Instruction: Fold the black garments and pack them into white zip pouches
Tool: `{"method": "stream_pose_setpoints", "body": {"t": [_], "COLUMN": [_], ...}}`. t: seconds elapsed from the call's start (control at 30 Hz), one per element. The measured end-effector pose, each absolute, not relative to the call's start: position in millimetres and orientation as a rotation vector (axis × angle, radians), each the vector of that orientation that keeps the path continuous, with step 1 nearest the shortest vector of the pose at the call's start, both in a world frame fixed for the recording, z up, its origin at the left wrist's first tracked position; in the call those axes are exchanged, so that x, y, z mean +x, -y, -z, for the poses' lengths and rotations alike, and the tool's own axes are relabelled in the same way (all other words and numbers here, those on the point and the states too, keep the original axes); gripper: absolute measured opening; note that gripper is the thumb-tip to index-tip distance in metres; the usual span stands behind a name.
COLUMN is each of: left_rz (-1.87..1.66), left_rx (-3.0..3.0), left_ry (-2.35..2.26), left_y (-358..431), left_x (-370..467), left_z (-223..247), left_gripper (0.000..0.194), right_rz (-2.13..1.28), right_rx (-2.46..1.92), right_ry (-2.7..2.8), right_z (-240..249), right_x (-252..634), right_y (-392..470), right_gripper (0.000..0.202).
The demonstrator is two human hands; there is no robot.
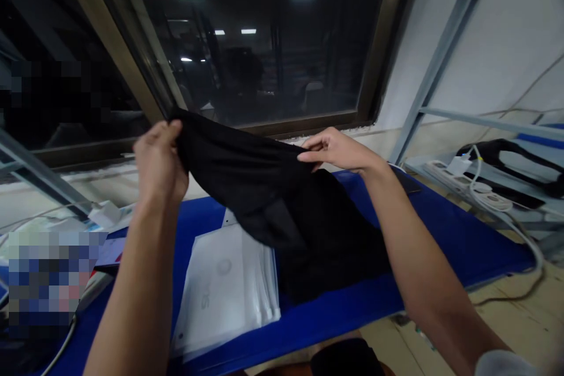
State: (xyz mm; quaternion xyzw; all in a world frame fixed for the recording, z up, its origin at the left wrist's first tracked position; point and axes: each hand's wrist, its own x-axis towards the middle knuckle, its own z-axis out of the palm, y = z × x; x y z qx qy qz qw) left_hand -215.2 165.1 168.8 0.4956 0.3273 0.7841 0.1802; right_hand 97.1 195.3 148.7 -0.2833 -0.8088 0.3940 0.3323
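Observation:
A black piece of cloth, seemingly a garment [247, 170], is stretched between my two hands. My left hand [161, 155] pinches its upper left corner, raised in front of the window frame. My right hand [332, 150] grips the upper edge farther right between thumb and fingers. From there the fabric hangs in folds, and its lower part rests on the blue surface [440, 241]. Just left of the cloth's lower part lies a stack of frosted plastic zip bags [220, 282], partly under its hanging edge.
A dark window [264, 41] with reflections stands behind. Metal frame posts [445, 53] rise on both sides. At right are a power strip [445, 170] and a coiled white cable [489, 197]. A white charger [106, 214] sits at left, near a blurred-out item [48, 282].

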Motion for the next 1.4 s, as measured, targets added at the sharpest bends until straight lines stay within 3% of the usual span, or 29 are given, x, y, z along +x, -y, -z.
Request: {"method": "stream_pose_setpoints", "body": {"t": [0.17,0.3,0.37,0.47,0.53,0.57,0.63,0.77,0.87,0.93,1.07,1.2,1.3,1.4], "left_rz": [-2.215,-2.180,-1.930,-0.958,-0.320,-0.164,-0.173,-0.545,-0.713,-0.702,-0.489,-0.222,-0.218,-0.291], "left_rx": [1.432,1.631,1.842,2.181,2.175,2.143,2.151,2.312,2.439,2.552,2.522,2.487,2.473,2.456], "left_ry": [-0.992,-0.860,-0.883,-0.959,-0.894,-0.880,-0.984,-1.464,-1.533,-1.510,-1.734,-1.772,-1.758,-1.774], "left_y": [-191,-182,-162,-124,-100,-90,-76,-58,-48,-52,-95,-138,-151,-153], "left_x": [-200,-185,-183,-185,-188,-191,-197,-202,-182,-159,-128,-131,-131,-125], "left_z": [-139,-136,-146,-172,-184,-186,-178,-118,-69,-50,-46,-49,-48,-52], "left_gripper": [0.001,0.016,0.020,0.024,0.037,0.043,0.043,0.035,0.031,0.029,0.025,0.016,0.011,0.019], "right_rz": [-0.363,0.077,0.140,-0.121,-0.582,-0.850,-1.035,-0.656,-0.454,-0.372,-0.394,-0.423,-0.349,-0.228], "right_rx": [-1.023,-0.875,-0.894,-1.085,-1.316,-1.505,-1.716,-1.507,-1.573,-1.606,-1.575,-1.623,-1.620,-1.608], "right_ry": [1.746,1.797,1.859,2.227,2.543,2.593,2.561,2.534,2.373,2.270,2.245,2.217,2.128,2.029], "right_z": [-168,-211,-217,-192,-162,-148,-123,-94,-76,-64,-44,-42,-50,-58], "right_x": [111,142,165,208,237,250,265,246,203,173,135,136,150,158], "right_y": [-233,-211,-177,-121,-96,-90,-88,-121,-166,-197,-244,-261,-264,-262], "right_gripper": [0.020,0.023,0.023,0.023,0.030,0.043,0.051,0.039,0.024,0.033,0.043,0.023,0.023,0.028]}}
